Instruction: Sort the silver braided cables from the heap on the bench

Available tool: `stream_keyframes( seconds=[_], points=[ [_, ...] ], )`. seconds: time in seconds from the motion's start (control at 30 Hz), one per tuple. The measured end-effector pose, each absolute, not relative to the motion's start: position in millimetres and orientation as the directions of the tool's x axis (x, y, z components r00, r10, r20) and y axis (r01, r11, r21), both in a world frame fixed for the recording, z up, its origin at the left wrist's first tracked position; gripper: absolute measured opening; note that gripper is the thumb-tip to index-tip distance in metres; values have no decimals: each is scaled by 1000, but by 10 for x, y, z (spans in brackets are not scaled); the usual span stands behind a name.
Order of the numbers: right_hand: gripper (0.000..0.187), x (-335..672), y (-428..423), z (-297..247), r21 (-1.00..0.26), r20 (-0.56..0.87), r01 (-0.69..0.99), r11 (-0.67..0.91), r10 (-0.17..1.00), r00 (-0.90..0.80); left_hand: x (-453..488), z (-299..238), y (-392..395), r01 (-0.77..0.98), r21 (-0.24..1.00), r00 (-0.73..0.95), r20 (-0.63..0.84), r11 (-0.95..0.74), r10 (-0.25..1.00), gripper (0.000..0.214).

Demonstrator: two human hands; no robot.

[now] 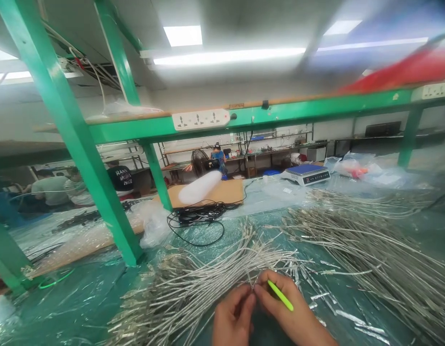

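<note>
My left hand [235, 315] is closed in a pinch on a thin silvery cable end, in front of the near bundle. Right beside it, fingertips almost touching, my right hand [289, 305] is closed around a bright yellow-green stick-like tool [280, 295]; its working tip is hidden by the fingers. The right thumb and forefinger also meet at the cable end. Behind both hands spreads a bundle of silvery cables [208, 274] with metal connectors at their ends. A second pile of such cables [355, 245] lies to the right.
Scraps of silvery wrap [350, 317] lie right of my hands. A digital scale [306, 175], a coil of black cable [198, 214] and a white foam roll [200, 186] stand farther back. A green post [81, 144] rises at left. Other people sit in the background.
</note>
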State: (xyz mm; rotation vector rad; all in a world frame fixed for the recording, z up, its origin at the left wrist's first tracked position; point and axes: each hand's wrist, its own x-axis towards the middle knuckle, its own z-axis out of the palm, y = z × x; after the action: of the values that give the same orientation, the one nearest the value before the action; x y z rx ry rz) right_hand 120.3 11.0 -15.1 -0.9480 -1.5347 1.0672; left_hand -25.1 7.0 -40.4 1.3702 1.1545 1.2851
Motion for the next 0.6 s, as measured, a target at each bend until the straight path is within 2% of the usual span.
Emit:
stream_keyframes(
  seconds=[0.4, 0.6],
  points=[
    [29, 1219, 99, -148, -946, 305, 58, 319, 937, -172, -248, -368, 51, 48, 979, 69, 193, -196, 979, 46],
    [33, 1208, 76, -120, -960, 268, 43, 276, 955, -130, -255, -326, 64, -42, 985, -49, 165, -167, 985, 43]
  ],
)
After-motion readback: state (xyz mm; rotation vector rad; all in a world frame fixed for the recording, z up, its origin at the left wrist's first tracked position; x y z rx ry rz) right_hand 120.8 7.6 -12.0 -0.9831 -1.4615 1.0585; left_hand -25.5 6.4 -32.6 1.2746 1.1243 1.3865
